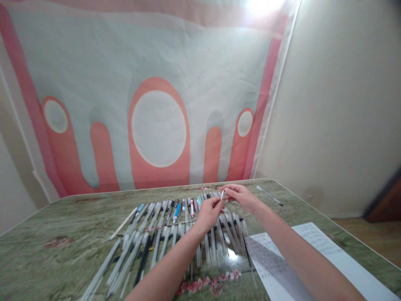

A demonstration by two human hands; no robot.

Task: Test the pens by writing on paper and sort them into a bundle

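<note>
Above the far right end of the pens, my left hand (207, 214) and my right hand (240, 196) meet with pinched fingers. Between them is a slim white pen (222, 195), mostly covered by the fingers. Below and left of my hands, many pens lie side by side in two rough rows. Most are clear-barrelled, like the pen (94, 274) at the near left. In the far row are a blue marker (176, 213) and a white-and-pink marker (192, 208). My left forearm hides part of the near row.
A handwritten sheet of paper (266, 255) lies at the right, partly under my right forearm, with another written sheet (326, 246) beside it. One clear pen (270, 195) lies apart at the back right. Behind the table (28, 259) hangs a patterned cloth (159, 54).
</note>
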